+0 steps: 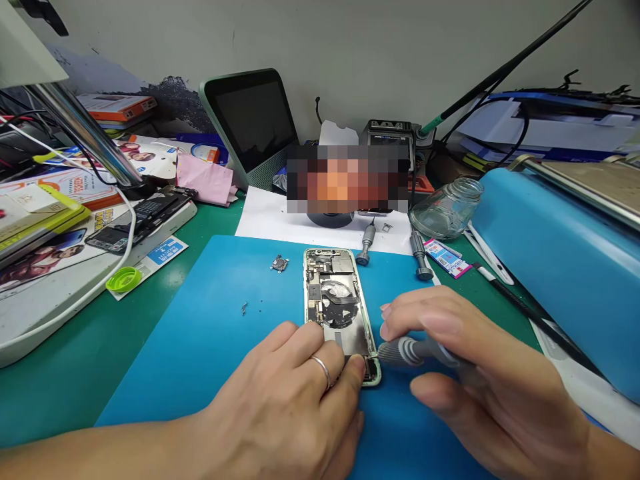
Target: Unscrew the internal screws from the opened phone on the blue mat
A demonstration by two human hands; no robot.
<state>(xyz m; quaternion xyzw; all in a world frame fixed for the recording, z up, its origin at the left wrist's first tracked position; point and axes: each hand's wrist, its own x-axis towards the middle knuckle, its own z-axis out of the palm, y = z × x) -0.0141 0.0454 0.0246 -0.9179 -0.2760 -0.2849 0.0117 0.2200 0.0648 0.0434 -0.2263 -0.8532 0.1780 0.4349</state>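
Covering the bench: blue mat on a green tabletop, grey wall behind, clutter round the edges
Phone spot: opened-up phone mid-mat, toward the mat's near edge
Phone axis: long side runs near-to-far, near end drifting slightly right, far end pointing at the wall
Left hand: fingers together, pressed down on the phone's near end
Right hand: fingers clamped on a grey screwdriver, tip at the phone's near right corner
Mat's far edge: spare drivers, glass jar just beyond
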